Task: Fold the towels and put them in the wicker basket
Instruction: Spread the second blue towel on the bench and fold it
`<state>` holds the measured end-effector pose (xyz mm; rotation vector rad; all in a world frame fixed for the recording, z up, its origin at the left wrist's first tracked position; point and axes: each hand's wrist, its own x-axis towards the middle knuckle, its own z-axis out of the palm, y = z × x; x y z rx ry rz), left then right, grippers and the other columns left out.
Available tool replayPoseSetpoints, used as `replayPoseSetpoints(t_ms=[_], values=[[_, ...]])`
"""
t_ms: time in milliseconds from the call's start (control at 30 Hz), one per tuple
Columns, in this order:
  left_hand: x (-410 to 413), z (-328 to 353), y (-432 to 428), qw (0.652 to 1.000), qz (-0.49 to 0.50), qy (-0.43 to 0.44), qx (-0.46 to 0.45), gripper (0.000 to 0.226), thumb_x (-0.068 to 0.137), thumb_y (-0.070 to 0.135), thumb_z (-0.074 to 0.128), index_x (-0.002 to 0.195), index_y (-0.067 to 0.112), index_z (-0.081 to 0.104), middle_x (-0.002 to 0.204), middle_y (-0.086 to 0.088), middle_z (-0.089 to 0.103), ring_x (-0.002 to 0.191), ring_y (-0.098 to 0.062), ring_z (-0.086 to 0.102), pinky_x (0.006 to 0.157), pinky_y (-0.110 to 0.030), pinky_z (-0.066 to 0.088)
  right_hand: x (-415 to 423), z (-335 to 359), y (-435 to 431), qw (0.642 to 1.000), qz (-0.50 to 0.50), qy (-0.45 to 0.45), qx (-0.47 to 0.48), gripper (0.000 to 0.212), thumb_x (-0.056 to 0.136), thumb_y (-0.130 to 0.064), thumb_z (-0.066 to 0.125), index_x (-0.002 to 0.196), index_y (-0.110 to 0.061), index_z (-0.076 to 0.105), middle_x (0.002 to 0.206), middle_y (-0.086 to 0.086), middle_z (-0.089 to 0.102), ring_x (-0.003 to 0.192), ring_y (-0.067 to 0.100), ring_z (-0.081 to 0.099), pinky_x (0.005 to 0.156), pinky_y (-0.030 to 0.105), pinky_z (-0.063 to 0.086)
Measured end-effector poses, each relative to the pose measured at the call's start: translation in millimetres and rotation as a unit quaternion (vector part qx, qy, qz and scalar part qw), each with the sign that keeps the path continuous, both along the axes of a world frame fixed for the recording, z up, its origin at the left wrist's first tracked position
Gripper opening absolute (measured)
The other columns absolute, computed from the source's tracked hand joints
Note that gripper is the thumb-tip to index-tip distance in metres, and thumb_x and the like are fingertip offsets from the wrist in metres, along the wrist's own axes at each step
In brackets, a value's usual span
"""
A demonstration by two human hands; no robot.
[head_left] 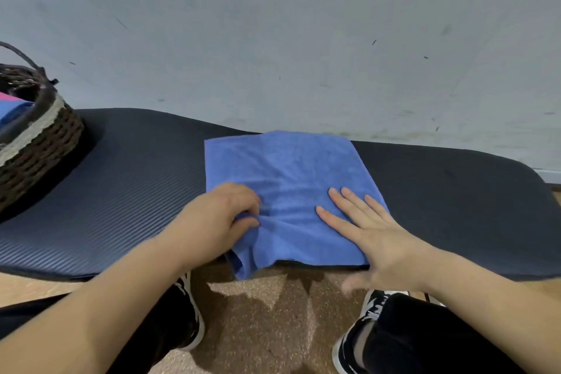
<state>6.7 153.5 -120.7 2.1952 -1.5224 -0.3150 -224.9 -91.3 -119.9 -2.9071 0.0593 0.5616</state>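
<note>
Head view: the only view; all that follows is read from it.
Towel: a blue towel [288,179] lies spread on the dark mat [136,179], roughly square, its far edge near the wall. Its near left corner droops over the mat's front edge.
Left hand: the left hand [224,215] has curled fingers and the thumb pinching a ruck of cloth near the towel's left side. Creases fan out from the pinch.
Right hand: the right hand [364,231] lies flat on the towel's near right part, fingers straight and spread, pressing the cloth down and gripping nothing.
Basket: the wicker basket [42,143] stands on the mat's left end, well apart from the towel. Pink and blue cloth [12,109] shows inside it, probably folded towels, though the frame edge cuts most of it off.
Step in hand: likely the start of a fold, with the left side to be carried over to the right.
How to do it well: keep the right palm down as an anchor so the towel does not slide. Take the left edge itself rather than a bunch from the middle, so the layer lifts clean. Bring in the drooping corner first. Lay edge on edge, then smooth out the creases before the next fold.
Risk: a pull from the bunched pinch could drag the whole towel off the front edge.
Progress: this towel is unfolded and not yet in the basket.
</note>
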Motion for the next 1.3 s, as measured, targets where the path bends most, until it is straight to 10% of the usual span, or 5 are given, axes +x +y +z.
replayPoseSetpoints(t_ms=[200,333,733,900,1300], values=[[-1,7,-9,0.980,0.105,-0.171,-0.002,0.019,0.077,0.013,0.080,0.087,0.017,0.064,0.098,0.001,0.060,0.087,-0.026,0.055,0.068,-0.042,0.053,-13,-15,-2,0.982,-0.027,-0.161,0.094,0.088,0.085,-0.073,0.063,0.160,-0.037,0.033,0.171,-0.004,0.015,0.160,0.019,0.007,0.128,0.050,0.018],[-24,7,11,0.990,-0.008,-0.142,0.025,0.037,0.082,0.061,0.062,0.097,0.028,0.065,0.104,0.012,0.058,0.093,-0.014,0.058,0.072,-0.032,0.054,-15,-7,-6,0.970,-0.022,-0.227,0.080,0.068,0.086,-0.074,0.063,0.135,-0.027,0.067,0.141,0.000,0.051,0.134,0.020,0.050,0.101,0.046,0.054],[-32,-4,69,0.995,-0.018,-0.093,-0.025,0.037,0.091,0.034,0.060,0.123,0.020,0.075,0.139,0.007,0.065,0.130,-0.012,0.061,0.107,-0.032,0.049,-46,0,-1,0.964,-0.033,-0.255,0.070,0.018,0.094,-0.036,0.065,0.100,-0.024,0.077,0.111,-0.010,0.063,0.100,0.014,0.063,0.079,0.034,0.056],[-34,40,77,0.988,0.062,0.141,0.002,0.023,0.095,0.043,0.062,0.097,0.025,0.076,0.078,0.006,0.071,0.064,-0.004,0.061,0.061,-0.021,0.050,-42,31,-2,0.957,-0.169,-0.139,0.192,0.018,0.085,-0.016,0.073,0.082,-0.033,0.069,0.087,-0.014,0.068,0.081,0.009,0.063,0.073,0.025,0.050],[17,59,38,0.959,0.190,0.210,-0.032,0.015,0.099,0.032,0.065,0.092,0.022,0.074,0.079,-0.011,0.072,0.079,-0.038,0.065,0.070,-0.045,0.053,3,55,-24,0.701,-0.421,-0.249,0.520,0.027,0.080,-0.016,0.082,0.095,0.004,0.072,0.091,0.018,0.074,0.083,0.023,0.068,0.078,0.033,0.055]])
